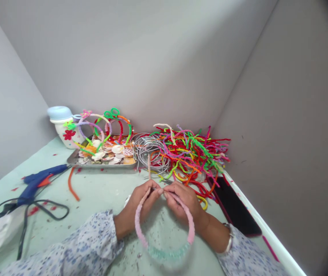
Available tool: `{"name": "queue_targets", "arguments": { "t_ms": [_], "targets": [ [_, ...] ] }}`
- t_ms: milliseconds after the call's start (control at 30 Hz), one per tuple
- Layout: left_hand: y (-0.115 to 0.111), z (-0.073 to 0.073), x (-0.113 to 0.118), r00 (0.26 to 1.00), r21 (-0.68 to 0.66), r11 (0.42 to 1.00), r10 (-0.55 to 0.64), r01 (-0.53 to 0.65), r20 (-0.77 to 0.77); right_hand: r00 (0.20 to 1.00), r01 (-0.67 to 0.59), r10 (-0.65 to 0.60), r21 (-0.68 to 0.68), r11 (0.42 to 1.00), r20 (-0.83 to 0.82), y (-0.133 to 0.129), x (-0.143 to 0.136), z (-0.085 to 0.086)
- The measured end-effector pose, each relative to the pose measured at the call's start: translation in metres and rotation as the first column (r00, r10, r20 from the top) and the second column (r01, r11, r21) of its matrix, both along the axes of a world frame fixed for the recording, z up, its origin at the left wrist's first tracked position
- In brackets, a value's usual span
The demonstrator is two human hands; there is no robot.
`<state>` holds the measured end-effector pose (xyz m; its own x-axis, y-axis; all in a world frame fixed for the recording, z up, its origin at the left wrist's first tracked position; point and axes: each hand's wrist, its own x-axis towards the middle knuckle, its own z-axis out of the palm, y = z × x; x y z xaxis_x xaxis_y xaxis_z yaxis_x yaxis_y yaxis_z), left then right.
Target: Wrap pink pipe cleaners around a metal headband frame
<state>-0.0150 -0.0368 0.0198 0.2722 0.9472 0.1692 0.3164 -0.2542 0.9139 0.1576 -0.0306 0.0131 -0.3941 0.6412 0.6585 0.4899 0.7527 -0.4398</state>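
Observation:
A rounded headband (192, 226), pink along its sides and pale green at the bottom of its curve, hangs between my two hands. My left hand (139, 199) pinches its left end, where a light pink pipe cleaner (149, 166) sticks upward. The fingers of my right hand (185, 201) are closed on the other end. Both sets of fingertips meet at the top of the ring. Just behind my right fingertips lies a dark metal tool (167, 181), partly hidden.
A metal tray (106, 166) holds shells and decorated headbands. Wire hoops (152, 153) and a heap of colourful pipe cleaners (194, 149) lie beside it. A blue glue gun (33, 186) with a cable and a white cup (63, 130) stand left; a phone (235, 207) lies right.

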Motion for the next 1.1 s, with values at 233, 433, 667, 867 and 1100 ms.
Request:
{"name": "queue_targets", "arguments": {
  "t_ms": [233,433,667,867,1100],
  "targets": [
    [-0.0002,-0.0014,0.0038,0.986,-0.140,0.990,0.013,0.010,0.165,0.999,0.040,-0.040,0.025,0.999,-0.001,0.0000,0.0011,0.0007],
    [0.0014,-0.0035,0.0033,0.968,-0.251,0.966,0.000,0.065,0.253,0.999,0.040,-0.040,0.015,0.999,-0.003,-0.0003,0.0006,0.0004],
    [0.0057,-0.0004,0.0014,0.962,-0.302,0.950,0.011,0.075,0.273,0.999,0.044,-0.044,-0.022,0.999,-0.028,0.0001,0.0002,0.0015],
    [0.0053,0.0006,0.0013,0.966,-0.300,0.950,-0.006,0.086,0.259,1.000,-0.021,0.021,-0.030,0.999,-0.003,0.0012,0.0020,-0.0008],
    [0.0033,0.0000,0.0026,0.964,-0.295,0.952,0.000,0.081,0.266,1.000,-0.025,0.025,-0.041,0.999,-0.015,-0.0011,0.0022,0.0059]
  ]
}}
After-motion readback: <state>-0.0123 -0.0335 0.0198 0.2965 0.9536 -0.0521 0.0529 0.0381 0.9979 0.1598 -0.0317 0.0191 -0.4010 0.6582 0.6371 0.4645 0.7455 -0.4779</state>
